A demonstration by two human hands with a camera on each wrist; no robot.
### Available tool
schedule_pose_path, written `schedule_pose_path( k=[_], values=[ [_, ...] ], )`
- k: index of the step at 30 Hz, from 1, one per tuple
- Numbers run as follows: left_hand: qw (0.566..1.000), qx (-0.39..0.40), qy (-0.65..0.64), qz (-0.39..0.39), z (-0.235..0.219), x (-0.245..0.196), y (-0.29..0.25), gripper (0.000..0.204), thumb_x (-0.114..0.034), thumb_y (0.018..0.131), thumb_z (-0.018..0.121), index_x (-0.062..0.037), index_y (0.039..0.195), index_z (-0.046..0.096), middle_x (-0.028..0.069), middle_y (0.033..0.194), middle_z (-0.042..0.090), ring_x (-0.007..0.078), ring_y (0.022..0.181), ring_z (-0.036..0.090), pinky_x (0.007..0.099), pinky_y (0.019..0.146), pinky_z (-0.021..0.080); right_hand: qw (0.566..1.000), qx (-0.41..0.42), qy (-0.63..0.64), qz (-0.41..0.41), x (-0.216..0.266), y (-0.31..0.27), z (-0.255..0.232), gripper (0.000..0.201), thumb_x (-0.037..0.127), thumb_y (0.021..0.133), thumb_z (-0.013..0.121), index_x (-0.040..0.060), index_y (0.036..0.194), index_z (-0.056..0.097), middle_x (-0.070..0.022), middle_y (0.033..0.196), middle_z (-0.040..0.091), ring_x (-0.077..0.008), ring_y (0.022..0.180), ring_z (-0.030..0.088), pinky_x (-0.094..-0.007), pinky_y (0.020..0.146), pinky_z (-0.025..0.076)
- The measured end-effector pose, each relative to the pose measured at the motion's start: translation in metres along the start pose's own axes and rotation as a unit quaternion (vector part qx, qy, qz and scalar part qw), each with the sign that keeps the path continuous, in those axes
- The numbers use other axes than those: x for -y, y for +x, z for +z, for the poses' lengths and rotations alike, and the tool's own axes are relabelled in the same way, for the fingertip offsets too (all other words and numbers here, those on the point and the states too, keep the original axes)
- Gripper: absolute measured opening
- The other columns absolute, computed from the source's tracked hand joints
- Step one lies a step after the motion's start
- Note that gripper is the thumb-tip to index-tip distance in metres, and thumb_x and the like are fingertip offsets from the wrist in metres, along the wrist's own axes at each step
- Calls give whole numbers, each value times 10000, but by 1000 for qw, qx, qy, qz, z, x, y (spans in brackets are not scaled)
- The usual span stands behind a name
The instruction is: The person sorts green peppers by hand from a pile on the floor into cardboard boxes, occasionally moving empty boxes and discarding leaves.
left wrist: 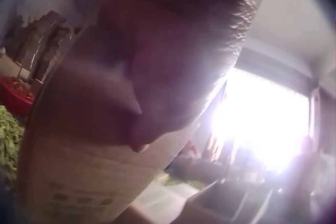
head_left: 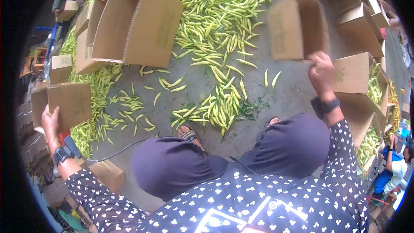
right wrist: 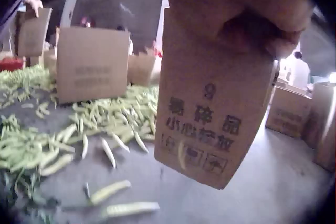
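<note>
The left hand [head_left: 51, 125] pinches the edge of an open brown cardboard box [head_left: 71, 105] toward the left edge of the grey floor [head_left: 276, 99]. The right hand [head_left: 322, 71], fingers curled, grips the rim of a second brown cardboard box [head_left: 286, 30] with dark printing, held above the floor's right side. Slender yellow-green peppers [head_left: 220, 21] lie heaped between the boxes, toward the floor's far edge; a large open brown cardboard carton [head_left: 153, 26] stands beside the heap.
</note>
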State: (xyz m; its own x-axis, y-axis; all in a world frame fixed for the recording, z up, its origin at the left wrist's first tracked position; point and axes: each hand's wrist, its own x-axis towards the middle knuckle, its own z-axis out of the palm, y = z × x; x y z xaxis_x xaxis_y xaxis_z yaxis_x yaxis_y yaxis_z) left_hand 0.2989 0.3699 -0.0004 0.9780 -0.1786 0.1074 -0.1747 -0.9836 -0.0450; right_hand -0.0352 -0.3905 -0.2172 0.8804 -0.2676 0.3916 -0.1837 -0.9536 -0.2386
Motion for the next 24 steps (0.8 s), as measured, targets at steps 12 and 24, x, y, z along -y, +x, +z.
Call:
schedule_pose_path(
  k=[12,24],
  values=[
    [957,-226,-7,180,111,-172,-41,877,-162,644,787,-201,1406,355,168,1386,373,368,1282,366,441,1062,324,989,128,65,20,90,-10,25,188,-24,659,512,58,753,653,-96,817,604,-281,814,588,-356,725,484],
    [905,-150,-167,362,71,-257,16,285,-169,699,740,-55,945,653,126,920,658,280,841,634,352,753,500,973,212,-50,79,82,-11,7,152,78,721,601,102,851,676,-92,861,625,-305,859,600,-398,749,489]
  ],
)
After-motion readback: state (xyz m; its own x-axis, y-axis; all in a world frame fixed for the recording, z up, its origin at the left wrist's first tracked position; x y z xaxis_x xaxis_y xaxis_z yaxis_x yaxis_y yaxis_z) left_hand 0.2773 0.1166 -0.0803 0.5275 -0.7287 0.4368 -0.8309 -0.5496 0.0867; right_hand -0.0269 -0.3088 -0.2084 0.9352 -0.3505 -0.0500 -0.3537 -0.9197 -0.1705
